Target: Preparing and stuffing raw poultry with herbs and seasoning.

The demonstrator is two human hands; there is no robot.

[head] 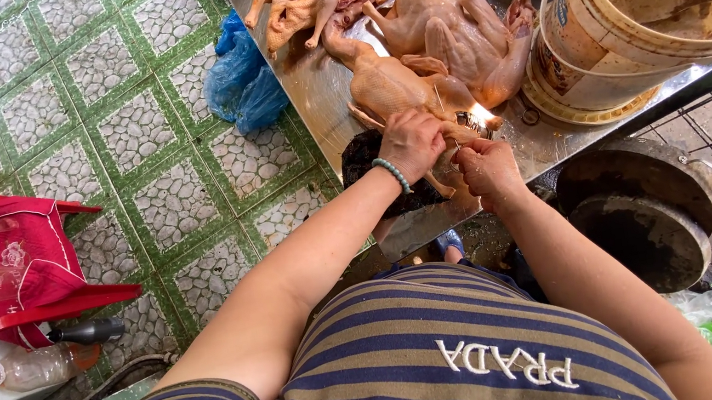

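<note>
Both hands closed on nearest plucked duck (396,87) at steel tabletop (318,94) edge: left hand (409,141) pinching skin, right hand (486,168) beside. Probably soft, greasy, slippery; best gripped at leg or neck.

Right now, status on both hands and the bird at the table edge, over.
Left hand gripping the nearest pale plucked bird on the steel table. Right hand pinching at its end. Tan plastic bucket close right, not touching.
</note>
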